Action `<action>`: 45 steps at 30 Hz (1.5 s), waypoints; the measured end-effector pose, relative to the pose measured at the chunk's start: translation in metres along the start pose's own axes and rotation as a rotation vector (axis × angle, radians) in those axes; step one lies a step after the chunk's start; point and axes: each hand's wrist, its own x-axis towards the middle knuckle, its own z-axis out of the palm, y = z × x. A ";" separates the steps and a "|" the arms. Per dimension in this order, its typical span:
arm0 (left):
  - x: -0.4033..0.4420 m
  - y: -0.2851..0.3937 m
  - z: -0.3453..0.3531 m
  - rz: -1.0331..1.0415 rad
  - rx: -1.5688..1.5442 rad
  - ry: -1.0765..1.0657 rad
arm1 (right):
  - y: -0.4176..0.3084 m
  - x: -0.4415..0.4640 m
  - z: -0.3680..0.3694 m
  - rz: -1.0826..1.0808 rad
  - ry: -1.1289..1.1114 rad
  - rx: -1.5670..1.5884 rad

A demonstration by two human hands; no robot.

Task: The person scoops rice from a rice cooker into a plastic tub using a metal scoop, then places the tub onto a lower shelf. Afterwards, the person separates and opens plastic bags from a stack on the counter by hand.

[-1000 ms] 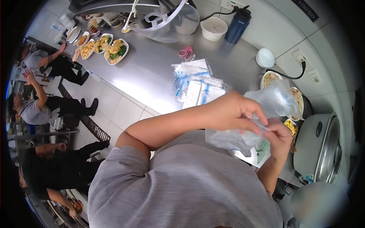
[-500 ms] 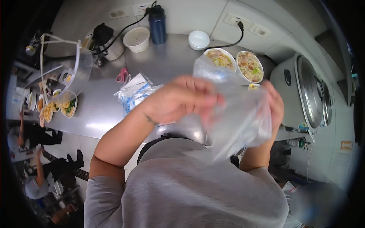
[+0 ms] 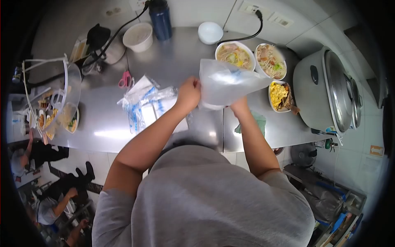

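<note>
A clear, thin plastic bag (image 3: 232, 84) is spread out between my hands above the metal counter. My left hand (image 3: 189, 95) is closed on the bag's left edge. At the bag's lower edge, my right hand (image 3: 239, 106) grips the plastic, its fingertips partly hidden. Just behind the bag are a bowl of soup noodles (image 3: 230, 52) and a second noodle bowl (image 3: 270, 61). A container of scrambled egg and dark food (image 3: 280, 98) stands to the right. Left of my left hand lie plastic-wrapped white packs (image 3: 150, 107) with blue print.
A large pot-like cooker (image 3: 314, 94) stands on the right. Pink scissors (image 3: 124, 80), a lidded tub (image 3: 138, 38), a blue bottle (image 3: 160, 20) and a white bowl (image 3: 210, 33) sit leftward and behind. A green cloth (image 3: 258, 123) lies near the front edge. Co-workers (image 3: 49, 208) are at far left.
The bag was blurred and bunched near my chest; now it is spread flatter over the counter, farther forward. My left hand moved left, my right hand inward, uncovering the egg container.
</note>
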 end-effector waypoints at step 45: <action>-0.130 0.141 -0.144 0.378 -0.480 -0.542 | -0.125 -0.099 -0.054 -0.220 -0.897 1.071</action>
